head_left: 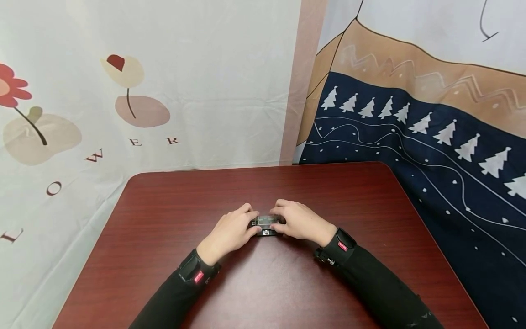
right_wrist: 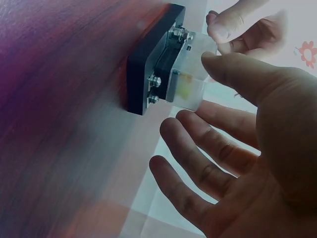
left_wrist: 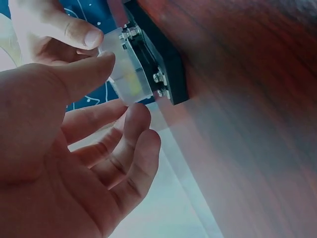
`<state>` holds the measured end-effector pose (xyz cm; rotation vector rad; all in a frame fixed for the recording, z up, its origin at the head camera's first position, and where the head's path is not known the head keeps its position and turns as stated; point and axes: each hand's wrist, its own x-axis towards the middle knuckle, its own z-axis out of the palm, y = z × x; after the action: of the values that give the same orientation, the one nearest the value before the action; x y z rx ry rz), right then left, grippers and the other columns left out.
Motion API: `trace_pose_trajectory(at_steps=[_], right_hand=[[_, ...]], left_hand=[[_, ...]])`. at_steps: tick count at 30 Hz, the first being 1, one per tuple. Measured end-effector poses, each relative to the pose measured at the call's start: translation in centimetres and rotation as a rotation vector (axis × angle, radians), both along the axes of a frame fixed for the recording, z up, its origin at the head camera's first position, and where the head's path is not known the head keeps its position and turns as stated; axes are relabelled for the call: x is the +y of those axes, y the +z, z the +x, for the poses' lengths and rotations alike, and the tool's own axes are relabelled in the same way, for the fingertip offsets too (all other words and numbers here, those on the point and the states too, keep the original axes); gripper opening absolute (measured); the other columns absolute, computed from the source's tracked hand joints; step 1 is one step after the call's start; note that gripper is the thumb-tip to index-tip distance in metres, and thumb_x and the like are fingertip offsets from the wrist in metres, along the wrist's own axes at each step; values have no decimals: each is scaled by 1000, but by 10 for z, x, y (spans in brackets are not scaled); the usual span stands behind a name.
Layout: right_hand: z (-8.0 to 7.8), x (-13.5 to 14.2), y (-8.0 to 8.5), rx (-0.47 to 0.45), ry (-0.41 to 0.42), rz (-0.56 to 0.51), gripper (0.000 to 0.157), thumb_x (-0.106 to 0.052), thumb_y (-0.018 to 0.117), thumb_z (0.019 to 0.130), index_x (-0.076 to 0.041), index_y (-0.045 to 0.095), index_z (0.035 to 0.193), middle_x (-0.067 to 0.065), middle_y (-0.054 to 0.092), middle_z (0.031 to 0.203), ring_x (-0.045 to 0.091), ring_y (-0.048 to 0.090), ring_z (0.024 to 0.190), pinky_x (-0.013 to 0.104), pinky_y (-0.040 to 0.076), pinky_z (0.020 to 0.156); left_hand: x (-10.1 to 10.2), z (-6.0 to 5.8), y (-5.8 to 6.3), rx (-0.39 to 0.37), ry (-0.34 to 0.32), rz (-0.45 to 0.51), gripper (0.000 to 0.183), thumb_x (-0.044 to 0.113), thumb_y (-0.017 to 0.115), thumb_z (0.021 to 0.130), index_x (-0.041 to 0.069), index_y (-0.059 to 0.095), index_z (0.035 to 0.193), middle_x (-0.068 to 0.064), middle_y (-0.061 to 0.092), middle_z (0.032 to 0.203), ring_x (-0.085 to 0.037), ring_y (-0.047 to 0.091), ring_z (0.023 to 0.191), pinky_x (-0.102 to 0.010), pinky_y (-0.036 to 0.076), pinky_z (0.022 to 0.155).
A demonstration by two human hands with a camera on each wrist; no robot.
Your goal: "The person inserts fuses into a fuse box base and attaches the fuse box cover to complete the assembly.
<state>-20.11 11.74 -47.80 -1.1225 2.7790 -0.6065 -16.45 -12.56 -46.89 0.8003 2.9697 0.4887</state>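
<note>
A small electrical device (head_left: 266, 220) stands on the table between the two hands. The right wrist view shows its black base (right_wrist: 137, 82), metal screw terminals (right_wrist: 155, 81) and a clear plastic cover (right_wrist: 192, 74) with something yellowish inside. My left hand (head_left: 230, 232) pinches the cover's left end between thumb and index finger, its other fingers loosely bent. From the opposite end my right hand (head_left: 302, 221) pinches the same cover with thumb and index finger, the remaining fingers spread. In the left wrist view the cover (left_wrist: 130, 82) sits over the base (left_wrist: 166, 59). Whether it is loose, I cannot tell.
The reddish-brown wooden table (head_left: 172, 196) has rounded far corners. Behind it hangs a pale cloth (head_left: 230, 91) with flowers and letters. A dark blue cloth (head_left: 370, 132) with white trees hangs at the right. Black bands with devices wrap both wrists.
</note>
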Motion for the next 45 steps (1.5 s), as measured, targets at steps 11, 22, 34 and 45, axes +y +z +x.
trace_pose_trajectory(at_steps=[11,22,34,45], right_hand=[[0,0,0,1,7,-12,34,-34,78,94,-13,79,120,-1,66,103,8,55,72,30,49,64],[0,-2,-5,4,16,16,33,-35,77,95,-14,79,120,-2,64,101,8,54,70,28,49,61],[1,-2,-7,15,-8,26,33,-36,75,95,-15,79,119,-3,63,99,7,53,68,28,48,60],[1,6,-8,28,-23,-18,41,-46,72,97,-13,77,122,-2,66,100,8,59,74,30,52,67]], left_hand=[[3,-1,-2,10,-10,-13,36,34,72,99,12,75,127,1,65,111,-21,69,84,-45,58,71],[4,-2,-6,19,-15,-23,35,33,73,98,13,76,126,2,65,109,-21,70,86,-45,59,71],[3,-2,-6,25,-18,-38,36,34,73,98,12,76,127,0,64,109,-22,69,83,-44,59,69],[-8,-5,-2,0,-4,-44,44,38,76,95,12,74,131,-1,64,111,-23,70,83,-46,58,69]])
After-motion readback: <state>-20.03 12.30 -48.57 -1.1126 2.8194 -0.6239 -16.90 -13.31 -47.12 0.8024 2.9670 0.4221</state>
